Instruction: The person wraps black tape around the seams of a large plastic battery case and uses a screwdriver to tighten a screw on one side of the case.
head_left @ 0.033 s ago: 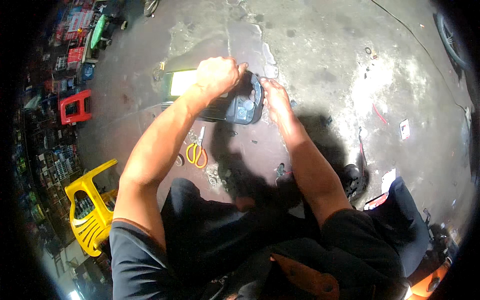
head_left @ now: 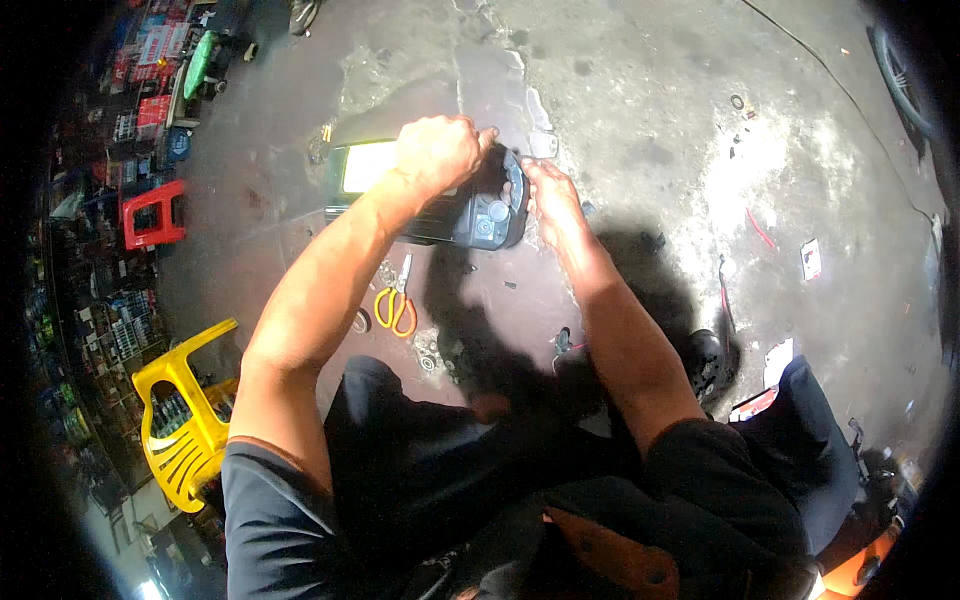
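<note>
In front of me on the floor lies a dark oblong case (head_left: 487,222) with a rounded right end, pale round parts inside that end and a bright pale panel on its left. Its exact kind I cannot make out. My left hand (head_left: 440,152) is closed over the case's far side, thumb toward the right; whatever its fingers hold is hidden. With fingers bent against the rounded end, my right hand (head_left: 555,200) grips the case's right edge. Nearer to me are yellow- and orange-handled scissors (head_left: 397,305), blades pointing away.
A yellow plastic stool (head_left: 185,420) and a red one (head_left: 153,215) stand at left, beside crowded shelves (head_left: 110,330). Small rings (head_left: 428,350) lie near my knee. A red wire (head_left: 761,228) and a dark cable (head_left: 830,75) lie at right, with a wheel (head_left: 898,80) at the far right.
</note>
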`<action>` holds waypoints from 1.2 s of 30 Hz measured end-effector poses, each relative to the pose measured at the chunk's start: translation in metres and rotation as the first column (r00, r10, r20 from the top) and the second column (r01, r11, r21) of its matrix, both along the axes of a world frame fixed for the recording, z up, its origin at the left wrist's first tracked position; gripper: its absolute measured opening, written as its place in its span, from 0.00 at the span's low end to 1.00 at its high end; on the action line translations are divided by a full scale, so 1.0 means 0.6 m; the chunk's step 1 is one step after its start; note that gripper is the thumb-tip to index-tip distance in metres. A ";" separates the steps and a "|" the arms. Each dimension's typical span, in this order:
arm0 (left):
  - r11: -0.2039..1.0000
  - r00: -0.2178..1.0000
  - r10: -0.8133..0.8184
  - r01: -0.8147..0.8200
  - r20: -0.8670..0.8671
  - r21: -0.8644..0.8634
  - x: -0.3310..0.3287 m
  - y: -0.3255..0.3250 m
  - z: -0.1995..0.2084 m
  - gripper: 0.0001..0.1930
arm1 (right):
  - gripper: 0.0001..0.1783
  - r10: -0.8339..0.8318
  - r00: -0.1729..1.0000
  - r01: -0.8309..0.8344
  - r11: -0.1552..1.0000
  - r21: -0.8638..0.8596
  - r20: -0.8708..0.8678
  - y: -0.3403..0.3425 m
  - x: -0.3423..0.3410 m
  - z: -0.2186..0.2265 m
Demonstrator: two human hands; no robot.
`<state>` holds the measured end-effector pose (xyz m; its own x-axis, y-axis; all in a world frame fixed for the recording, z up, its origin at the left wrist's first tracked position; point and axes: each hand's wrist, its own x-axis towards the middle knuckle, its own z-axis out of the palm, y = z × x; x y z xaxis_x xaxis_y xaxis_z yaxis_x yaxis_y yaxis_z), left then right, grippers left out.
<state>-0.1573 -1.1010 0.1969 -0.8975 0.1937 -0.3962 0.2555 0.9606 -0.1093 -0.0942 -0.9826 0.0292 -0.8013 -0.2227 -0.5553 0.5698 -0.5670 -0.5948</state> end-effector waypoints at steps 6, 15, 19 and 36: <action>0.926 0.899 -0.189 0.297 -0.395 0.233 0.002 -0.048 -0.056 0.24 | 0.11 0.022 0.999 -0.019 0.998 -0.065 0.049 0.000 0.002 0.008; 0.999 1.000 0.016 -0.015 -0.022 0.040 0.016 -0.018 -0.004 0.25 | 0.12 0.019 1.000 -0.019 1.000 -0.006 0.005 -0.002 0.003 -0.004; 0.955 0.973 -0.133 0.176 -0.186 0.237 0.017 -0.042 -0.024 0.24 | 0.11 0.046 0.999 -0.046 0.999 0.010 -0.020 -0.005 0.004 -0.010; 0.997 0.979 0.065 -0.056 0.194 -0.049 -0.004 0.012 0.032 0.24 | 0.12 -0.001 1.000 0.001 1.000 -0.021 -0.002 -0.004 0.012 -0.002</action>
